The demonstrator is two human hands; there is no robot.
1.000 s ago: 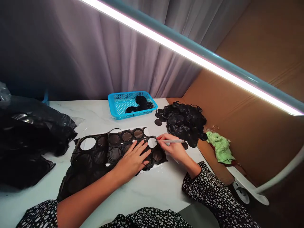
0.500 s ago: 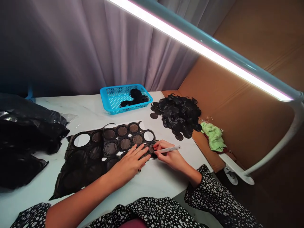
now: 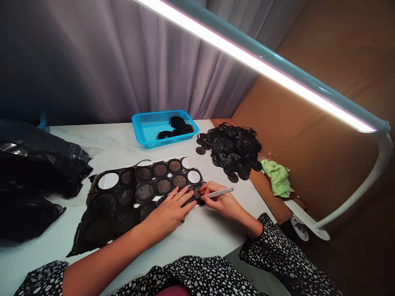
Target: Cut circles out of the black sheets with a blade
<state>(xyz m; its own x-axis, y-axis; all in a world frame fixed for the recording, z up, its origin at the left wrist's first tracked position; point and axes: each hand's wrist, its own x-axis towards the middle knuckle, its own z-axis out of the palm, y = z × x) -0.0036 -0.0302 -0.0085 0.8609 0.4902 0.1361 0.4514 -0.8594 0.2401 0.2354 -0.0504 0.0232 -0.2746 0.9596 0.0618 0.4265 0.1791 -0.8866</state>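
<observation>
A black rubber-like sheet (image 3: pixel 125 198) with rows of moulded rings lies on the white table. Thin film fills most of its rings; a few show white openings. My left hand (image 3: pixel 174 205) rests palm down on the sheet's right part, fingers spread. My right hand (image 3: pixel 219 199) pinches a slim pale pen-like tool (image 3: pixel 219 192), its tip down at a ring by the sheet's right edge. Fingers hide the tip, so its kind is unclear. Beyond the hands, a heap of thin black discs (image 3: pixel 233 148) sits at the right.
A blue plastic basket (image 3: pixel 149 144) at the back holds black rings (image 3: pixel 177 123). Black plastic bags (image 3: pixel 37 176) bulge at the left. A green cloth (image 3: pixel 277 177) lies by the cardboard wall at the right. A lit tube lamp (image 3: pixel 253 61) crosses overhead on a curved arm.
The view has shifted very slightly. Both hands, the sheet and the tool hold nearly the same positions.
</observation>
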